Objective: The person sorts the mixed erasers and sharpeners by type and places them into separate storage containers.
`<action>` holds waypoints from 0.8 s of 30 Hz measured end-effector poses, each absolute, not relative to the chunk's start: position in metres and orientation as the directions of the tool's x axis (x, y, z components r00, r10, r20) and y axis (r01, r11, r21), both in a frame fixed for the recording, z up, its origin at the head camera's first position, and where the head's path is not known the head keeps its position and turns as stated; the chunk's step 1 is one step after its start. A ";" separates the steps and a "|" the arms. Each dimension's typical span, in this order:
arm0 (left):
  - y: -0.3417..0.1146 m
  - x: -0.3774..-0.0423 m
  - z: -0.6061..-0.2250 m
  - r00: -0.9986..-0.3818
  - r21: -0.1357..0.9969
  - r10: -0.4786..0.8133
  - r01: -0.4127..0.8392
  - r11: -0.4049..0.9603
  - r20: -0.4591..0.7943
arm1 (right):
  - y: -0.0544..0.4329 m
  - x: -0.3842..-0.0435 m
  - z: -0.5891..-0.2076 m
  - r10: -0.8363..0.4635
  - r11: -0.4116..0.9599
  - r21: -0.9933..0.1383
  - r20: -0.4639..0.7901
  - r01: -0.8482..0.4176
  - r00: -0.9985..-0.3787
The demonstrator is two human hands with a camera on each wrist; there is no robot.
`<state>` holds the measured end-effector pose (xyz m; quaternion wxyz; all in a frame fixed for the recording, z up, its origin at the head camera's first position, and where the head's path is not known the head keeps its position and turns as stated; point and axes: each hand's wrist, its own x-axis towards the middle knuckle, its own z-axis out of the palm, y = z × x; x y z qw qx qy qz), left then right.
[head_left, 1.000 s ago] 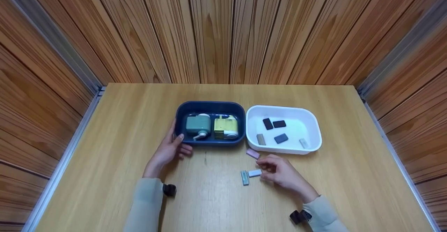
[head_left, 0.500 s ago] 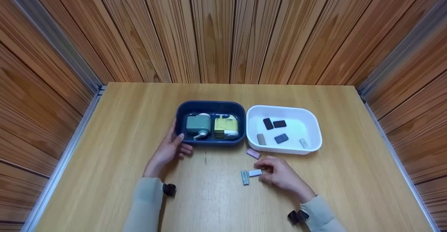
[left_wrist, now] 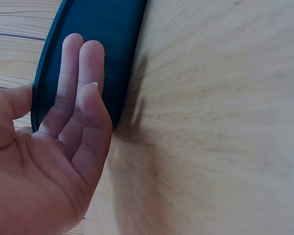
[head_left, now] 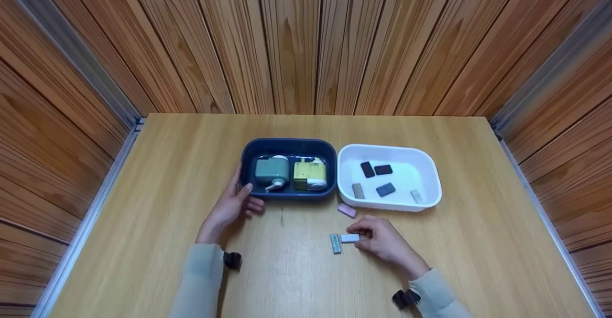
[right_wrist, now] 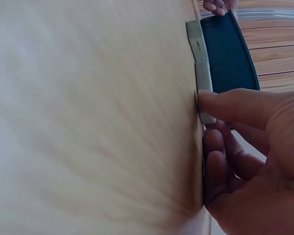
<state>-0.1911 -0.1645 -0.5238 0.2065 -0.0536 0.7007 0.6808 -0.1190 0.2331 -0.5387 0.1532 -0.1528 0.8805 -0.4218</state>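
White block (head_left: 349,237), small and oblong, is on the near part of the wooden counter (head_left: 287,279), in front of the two trays. The right hand (head_left: 382,239) has it in its grip: thumb and finger pinch the block's right end. A teal block (head_left: 335,244) lies just beside its other end; whether the two touch cannot be told. A pink block (head_left: 347,210) rests farther back, close to the near left corner of the white tray (head_left: 411,167).

The left hand (head_left: 227,208) grips the near left corner of the navy tray (head_left: 287,196), thumb at the rim, other fingers along the outer wall. Inside this tray sit a green device (head_left: 271,170) with a crank-like arm, to the left, and a yellow device (head_left: 306,172), to the right.

The white tray stands against the navy tray's right side. It contains two black blocks (head_left: 367,169), a blue-grey block (head_left: 386,190), a tan block (head_left: 358,191) and a pale block (head_left: 416,196).
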 end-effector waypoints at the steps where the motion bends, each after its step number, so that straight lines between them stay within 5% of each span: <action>1: -0.164 -0.191 -0.524 -0.909 0.932 0.206 -0.356 0.065 -0.362 | 0.233 -0.119 -0.539 -0.398 0.599 -0.789 -0.147 -0.135 -0.906; 24: -0.164 -0.190 -0.525 -0.913 0.935 0.200 -0.347 0.072 -0.354 | 0.233 -0.117 -0.537 -0.406 0.591 -0.792 -0.129 -0.152 -0.905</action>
